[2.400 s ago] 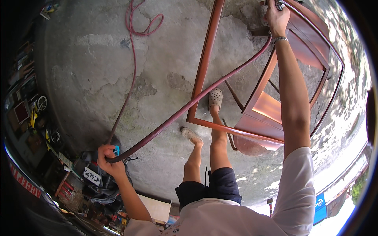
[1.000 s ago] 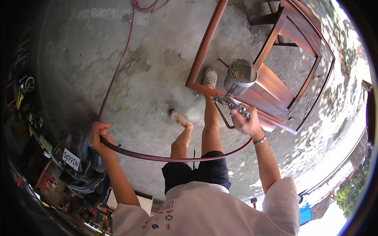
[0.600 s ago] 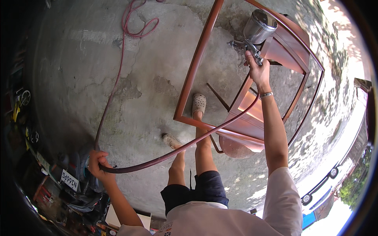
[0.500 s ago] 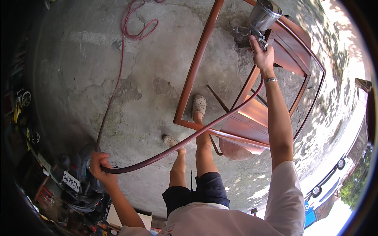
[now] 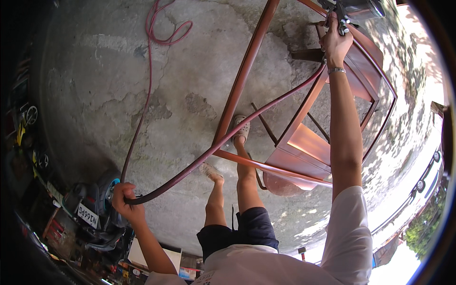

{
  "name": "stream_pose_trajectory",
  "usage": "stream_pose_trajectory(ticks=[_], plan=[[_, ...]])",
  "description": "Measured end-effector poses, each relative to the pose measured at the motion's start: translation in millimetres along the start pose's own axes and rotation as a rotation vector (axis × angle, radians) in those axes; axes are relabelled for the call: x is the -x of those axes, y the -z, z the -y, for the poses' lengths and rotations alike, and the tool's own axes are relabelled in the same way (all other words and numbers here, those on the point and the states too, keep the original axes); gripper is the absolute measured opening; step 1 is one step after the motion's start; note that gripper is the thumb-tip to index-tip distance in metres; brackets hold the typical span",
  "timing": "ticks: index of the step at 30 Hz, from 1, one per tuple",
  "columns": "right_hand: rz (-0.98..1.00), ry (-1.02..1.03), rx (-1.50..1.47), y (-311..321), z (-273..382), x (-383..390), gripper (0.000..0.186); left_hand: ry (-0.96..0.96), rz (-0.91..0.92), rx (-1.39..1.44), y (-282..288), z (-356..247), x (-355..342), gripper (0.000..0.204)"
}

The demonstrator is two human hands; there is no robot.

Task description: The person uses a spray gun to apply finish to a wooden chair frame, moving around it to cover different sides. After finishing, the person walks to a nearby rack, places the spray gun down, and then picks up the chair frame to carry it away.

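My right hand is closed around the handle of a spray gun with a silver metal cup on it, held up over the far right. A dark red hose runs from under the gun down to my left hand, whose fingers wrap round it at the lower left. Below the gun stands a copper-brown metal frame with panels set in its right part. The gun's nozzle end is partly cut off by the top edge of the view.
The hose continues over the cracked concrete floor to a loose coil at the top. A motorbike stands close by my left hand. A rounded pinkish object sits under the frame's near edge. My feet are beside the frame's corner.
My right hand has moved the spray gun farther away and to the right, tilting its cup sideways. The hose has followed. My left hand keeps its grip, shifted only slightly.
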State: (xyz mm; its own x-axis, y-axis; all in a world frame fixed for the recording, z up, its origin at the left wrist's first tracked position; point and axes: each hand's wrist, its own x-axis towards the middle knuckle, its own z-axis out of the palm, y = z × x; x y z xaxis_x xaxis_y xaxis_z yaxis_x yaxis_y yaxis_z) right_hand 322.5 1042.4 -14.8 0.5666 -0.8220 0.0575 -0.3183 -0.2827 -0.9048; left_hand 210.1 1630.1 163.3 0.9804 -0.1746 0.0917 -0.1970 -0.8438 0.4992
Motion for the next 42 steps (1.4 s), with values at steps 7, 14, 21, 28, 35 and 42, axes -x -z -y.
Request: stream_pose_trajectory(ticks=[7,14,21,28,35,42], plan=[[0.106,-0.035,-0.079,37,44,35,0.034,0.132,0.081,0.017,10,49,29,0.046],[0.055,0.010,0.173,76,100,52,0.044,0.083,0.177,0.112,1,54,46,0.027],[0.038,-0.022,0.282,110,134,123,0.043,0.141,0.283,0.082,11,119,96,0.026],[0.099,-0.009,0.348,120,139,204,0.041,0.069,0.380,0.051,33,172,131,0.029],[0.377,0.025,0.444,131,93,315,0.041,0.030,0.333,0.065,51,191,142,0.031],[0.523,0.026,0.353,146,83,413,0.029,-0.048,0.298,0.050,61,206,150,0.031]])
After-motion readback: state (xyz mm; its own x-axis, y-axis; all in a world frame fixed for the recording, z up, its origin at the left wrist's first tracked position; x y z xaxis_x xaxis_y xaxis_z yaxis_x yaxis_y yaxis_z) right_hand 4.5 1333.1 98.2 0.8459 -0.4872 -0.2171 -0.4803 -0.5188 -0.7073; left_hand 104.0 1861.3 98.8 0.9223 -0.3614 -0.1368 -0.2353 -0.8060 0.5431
